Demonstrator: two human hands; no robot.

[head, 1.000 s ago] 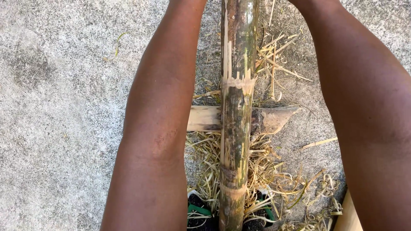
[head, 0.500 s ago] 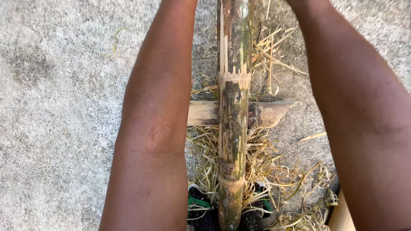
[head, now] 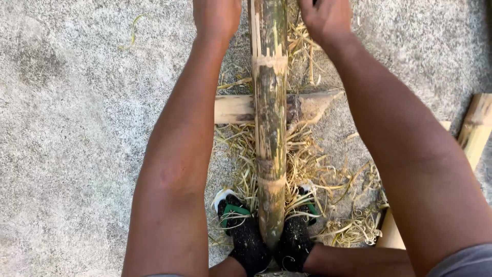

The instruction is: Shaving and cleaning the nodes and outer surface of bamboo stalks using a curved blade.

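A long green-brown bamboo pole runs away from me along the concrete ground, its near end between my feet. It rests across a short wooden block. My left hand is at the top edge, just left of the pole. On the other side, my right hand sits close against the pole. The top edge cuts off the fingers of both hands, so their grip is hidden. Both forearms stretch forward on either side of the pole.
Dry straw-like shavings lie scattered around the pole and block. My feet in black socks and green sandals flank the pole's near end. Pale wooden planks lie at the right edge. Grey concrete spreads left.
Both hands have come into view at the top, where only forearms showed before. The pole and block stay in place.
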